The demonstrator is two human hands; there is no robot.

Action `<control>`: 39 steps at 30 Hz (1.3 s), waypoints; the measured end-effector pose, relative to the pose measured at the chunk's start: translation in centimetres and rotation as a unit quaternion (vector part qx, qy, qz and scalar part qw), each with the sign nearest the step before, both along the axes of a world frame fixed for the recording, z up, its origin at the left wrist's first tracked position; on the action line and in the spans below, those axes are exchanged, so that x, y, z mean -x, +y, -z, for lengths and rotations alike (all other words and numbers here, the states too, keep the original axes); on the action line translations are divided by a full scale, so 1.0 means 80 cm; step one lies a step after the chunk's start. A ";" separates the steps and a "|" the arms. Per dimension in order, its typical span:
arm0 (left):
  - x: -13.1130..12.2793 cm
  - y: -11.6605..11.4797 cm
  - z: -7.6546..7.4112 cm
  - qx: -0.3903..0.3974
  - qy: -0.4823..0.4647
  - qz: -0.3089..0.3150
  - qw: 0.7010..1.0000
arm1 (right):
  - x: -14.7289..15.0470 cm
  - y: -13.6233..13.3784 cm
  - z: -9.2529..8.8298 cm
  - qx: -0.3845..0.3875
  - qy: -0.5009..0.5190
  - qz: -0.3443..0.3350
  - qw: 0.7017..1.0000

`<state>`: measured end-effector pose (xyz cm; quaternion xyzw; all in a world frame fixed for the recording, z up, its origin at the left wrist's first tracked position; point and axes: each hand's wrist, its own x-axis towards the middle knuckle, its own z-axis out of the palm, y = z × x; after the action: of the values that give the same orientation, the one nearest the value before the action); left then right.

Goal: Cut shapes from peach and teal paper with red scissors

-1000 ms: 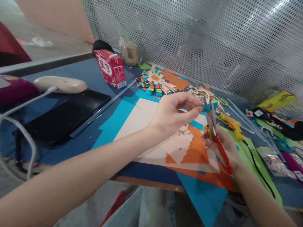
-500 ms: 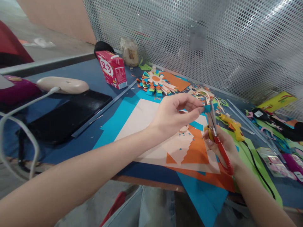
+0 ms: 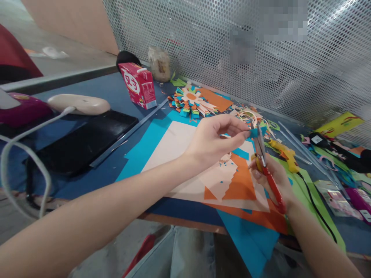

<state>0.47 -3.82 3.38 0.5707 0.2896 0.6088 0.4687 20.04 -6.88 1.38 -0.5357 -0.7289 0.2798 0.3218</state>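
Note:
Between thumb and fingers, my left hand (image 3: 222, 137) pinches a small piece of blue paper (image 3: 254, 133). My right hand (image 3: 271, 177) grips red-handled scissors (image 3: 271, 179), and their blades point up, on either side of the blue piece. Below the hands lie a large pale pink sheet (image 3: 171, 154), orange paper (image 3: 245, 181) and a jagged-edged pale piece (image 3: 223, 179) with tiny blue scraps on it. A yellow glue gun (image 3: 285, 154) rests right of the scissors, on green paper (image 3: 315, 200).
Behind the sheets sits a paper flower rosette (image 3: 191, 98) among cut scraps. To the left are a red drink carton (image 3: 138, 85), a black phone-like slab (image 3: 84, 141) and a cream device (image 3: 78, 104) with a white cable. A perforated metal panel (image 3: 203, 46) bounds the table's back.
The view has shifted very slightly. Both hands, the blue paper piece and the scissors keep nearly the same position, with the blades looking about as far apart as before.

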 end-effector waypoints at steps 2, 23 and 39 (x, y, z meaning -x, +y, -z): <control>0.000 0.000 0.000 0.001 -0.003 0.000 1.000 | 0.001 -0.001 -0.001 0.003 -0.001 0.002 1.000; -0.002 -0.001 0.000 0.031 0.010 0.039 0.999 | 0.002 0.000 0.006 0.013 0.077 -0.006 0.997; -0.003 -0.002 -0.001 0.171 -0.074 0.204 0.961 | 0.000 0.000 0.008 0.041 0.088 -0.024 0.995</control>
<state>0.73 -3.98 3.45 0.4825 0.2314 0.4818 0.6939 20.07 -6.91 0.72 -0.5039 -0.6985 0.3633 0.3552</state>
